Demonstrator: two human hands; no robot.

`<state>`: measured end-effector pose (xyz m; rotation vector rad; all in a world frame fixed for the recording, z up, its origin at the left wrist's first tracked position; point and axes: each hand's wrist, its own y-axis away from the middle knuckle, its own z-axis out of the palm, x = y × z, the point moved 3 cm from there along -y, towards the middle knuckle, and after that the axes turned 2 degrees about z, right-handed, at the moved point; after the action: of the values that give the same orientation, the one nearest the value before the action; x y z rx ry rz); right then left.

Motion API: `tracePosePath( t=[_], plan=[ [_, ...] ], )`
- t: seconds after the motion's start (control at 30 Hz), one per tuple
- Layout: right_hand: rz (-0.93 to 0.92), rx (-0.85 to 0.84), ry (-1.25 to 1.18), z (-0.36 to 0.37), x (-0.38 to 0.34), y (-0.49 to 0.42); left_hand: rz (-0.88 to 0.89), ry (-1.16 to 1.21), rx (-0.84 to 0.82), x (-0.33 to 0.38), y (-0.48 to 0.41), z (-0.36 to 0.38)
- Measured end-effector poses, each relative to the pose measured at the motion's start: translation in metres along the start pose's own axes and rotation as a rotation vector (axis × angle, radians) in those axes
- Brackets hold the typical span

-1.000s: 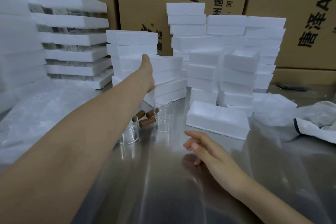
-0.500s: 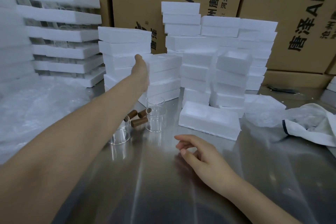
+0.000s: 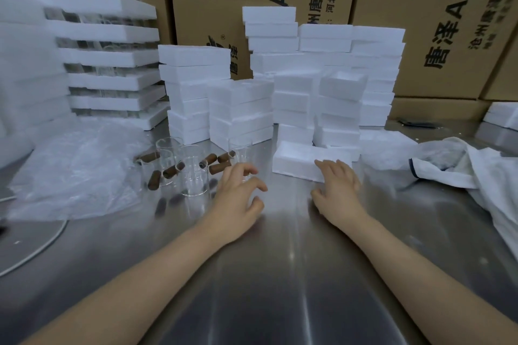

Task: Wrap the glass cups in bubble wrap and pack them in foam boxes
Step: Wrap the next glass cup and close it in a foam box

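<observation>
Left hand [image 3: 238,196] back from foam stack [image 3: 196,87], now low, fingers loosely spread, empty. Nearest glass cup [image 3: 242,151] upright, just beyond its fingertips. Right hand [image 3: 336,187] farther, fingers straight, touching foam box [image 3: 297,159].

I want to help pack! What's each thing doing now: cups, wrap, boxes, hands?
Glass cups: standing, unwrapped.
Bubble wrap: crumpled on the table, wrapping nothing.
Foam box: flat on the table, right fingertips on it.
Foam stacks: piled behind.
Left hand: loosely curled, holding nothing.
Right hand: fingers straight, touching the foam box.
White cloth: crumpled.
</observation>
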<state>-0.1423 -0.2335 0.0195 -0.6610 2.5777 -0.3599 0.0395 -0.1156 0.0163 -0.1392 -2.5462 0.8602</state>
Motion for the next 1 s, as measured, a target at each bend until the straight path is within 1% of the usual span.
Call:
tracePosePath(
  t=[0.1, 0.17, 0.23, 0.33, 0.43, 0.5, 0.63, 0.73, 0.8, 0.9, 1.0],
  plan=[
    [0.005, 0.03, 0.02, -0.002, -0.003, 0.003, -0.041, -0.091, -0.024, -0.006, 0.002, 0.0],
    [0.008, 0.007, 0.019, -0.003, -0.003, 0.005, -0.063, -0.128, -0.024, -0.009, 0.003, -0.001],
    [-0.007, -0.033, -0.016, -0.002, -0.002, 0.008, -0.073, -0.138, -0.042, -0.011, 0.002, -0.002],
    [-0.07, -0.046, -0.063, -0.003, -0.002, 0.011, -0.105, -0.133, -0.068, -0.016, 0.001, -0.004],
    [-0.089, -0.028, -0.077, -0.006, -0.004, 0.011, -0.116, -0.139, -0.033, -0.02, 0.0, -0.008],
    [-0.105, -0.019, -0.037, -0.005, -0.003, 0.009, -0.11, -0.195, 0.018, -0.023, -0.001, -0.012],
    [-0.154, 0.039, -0.002, -0.005, -0.002, 0.005, -0.122, -0.378, 0.132, -0.03, -0.005, -0.023],
    [-0.188, 0.086, 0.002, -0.006, -0.005, 0.004, -0.113, -0.498, 0.076, -0.035, -0.008, -0.026],
    [-0.189, 0.143, 0.005, -0.007, -0.008, 0.004, -0.147, -0.551, 0.052, -0.04, -0.008, -0.026],
    [-0.138, 0.275, -0.065, -0.014, -0.009, 0.005, -0.232, -0.614, 0.098, -0.043, -0.006, -0.028],
    [-0.108, 0.285, -0.09, -0.017, -0.006, 0.006, -0.267, -0.629, 0.119, -0.045, -0.007, -0.03]
  ],
)
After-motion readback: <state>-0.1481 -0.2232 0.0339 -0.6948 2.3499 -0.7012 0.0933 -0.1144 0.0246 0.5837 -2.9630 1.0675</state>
